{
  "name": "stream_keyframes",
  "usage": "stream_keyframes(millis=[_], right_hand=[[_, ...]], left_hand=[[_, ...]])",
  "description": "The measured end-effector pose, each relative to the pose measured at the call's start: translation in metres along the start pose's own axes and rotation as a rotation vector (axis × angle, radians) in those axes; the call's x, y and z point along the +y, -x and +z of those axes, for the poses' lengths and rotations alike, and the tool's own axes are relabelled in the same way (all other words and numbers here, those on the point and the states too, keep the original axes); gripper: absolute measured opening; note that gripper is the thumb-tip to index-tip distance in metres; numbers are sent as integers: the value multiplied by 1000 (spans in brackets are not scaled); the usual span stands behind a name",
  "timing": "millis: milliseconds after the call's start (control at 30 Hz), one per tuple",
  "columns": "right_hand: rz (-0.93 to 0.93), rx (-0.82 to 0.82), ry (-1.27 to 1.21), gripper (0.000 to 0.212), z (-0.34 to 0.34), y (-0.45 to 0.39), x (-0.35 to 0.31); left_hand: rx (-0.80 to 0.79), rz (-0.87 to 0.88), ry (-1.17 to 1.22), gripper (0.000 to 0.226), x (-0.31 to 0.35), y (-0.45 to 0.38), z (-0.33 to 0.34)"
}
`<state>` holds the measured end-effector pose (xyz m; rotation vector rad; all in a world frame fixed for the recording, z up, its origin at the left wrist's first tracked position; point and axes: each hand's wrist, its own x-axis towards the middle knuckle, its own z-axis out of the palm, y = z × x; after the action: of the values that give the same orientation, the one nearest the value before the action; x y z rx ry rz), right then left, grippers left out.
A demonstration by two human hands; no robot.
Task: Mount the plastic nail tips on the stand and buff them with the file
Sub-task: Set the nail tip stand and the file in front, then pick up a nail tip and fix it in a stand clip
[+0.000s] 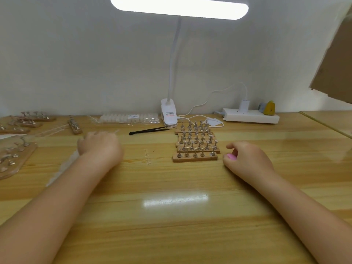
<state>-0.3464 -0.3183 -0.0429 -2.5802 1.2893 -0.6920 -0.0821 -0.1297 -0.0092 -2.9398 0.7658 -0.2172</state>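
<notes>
A small clear strip of nail tips [146, 156] lies flat on the tabletop [171, 216] near its middle, between the two hands and touching neither. Just right of it, six wooden stands [196, 142] with metal pegs sit packed in rows, the nearest one [195, 157] closest to the front edge. The right hand [245, 159] rests beside that stand, its fingers loosely curled around something pink (too little shows to say what). The left hand [100, 144] rests knuckles-up, fingers curled under; whether they hold anything I cannot tell, though a pale strip [62, 168] runs out from beneath the wrist toward the front left.

Black tweezers [149, 130] lie behind, toward the back edge, next to a packet of clear tips [125, 118]. More stands [17, 155] crowd the left edge. A white clip lamp [169, 113] grips the back edge, its lit bar [179, 7] overhead, its cable leading to a power strip [250, 115] at the back right. The wood-grain surface is glossy, mirroring the lamp. The wall [76, 54] is plain white; brown cardboard [335, 60] hangs at the upper right.
</notes>
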Motion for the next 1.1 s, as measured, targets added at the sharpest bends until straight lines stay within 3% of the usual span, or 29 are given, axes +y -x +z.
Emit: stream_keyframes(millis=[100,367,467,533,633,733,800,967,1033,1100], right_hand=[[3,27,47,41,-1,1,-1],[-144,187,145,36,-3,7,-10],[-289,308,29,19,-6,13,-21],[-385,349,-126,5,-8,19,-30],[-301,86,-630,22,-8,28,-45],[-47,-346,-1173,50,-5,33,-62],[62,-495,-1377,62,-1,33,-69],[130,-465,-1545,23,1,32,-67],[192,-428,-1583,16,2,32,-65],[239,-392,-1620,14,3,31,-64]], left_hand=[[-64,-33,19,44,-8,-4,12],[128,-17,-12,33,-9,-6,19],[358,31,60,23,-13,-3,4],[588,186,266,18,-8,6,-7],[819,504,599,26,17,39,-22],[873,722,596,23,42,68,-16],[896,817,550,16,51,75,-5],[919,914,515,24,58,76,12],[839,802,610,34,61,77,13],[653,655,857,51,65,82,14]])
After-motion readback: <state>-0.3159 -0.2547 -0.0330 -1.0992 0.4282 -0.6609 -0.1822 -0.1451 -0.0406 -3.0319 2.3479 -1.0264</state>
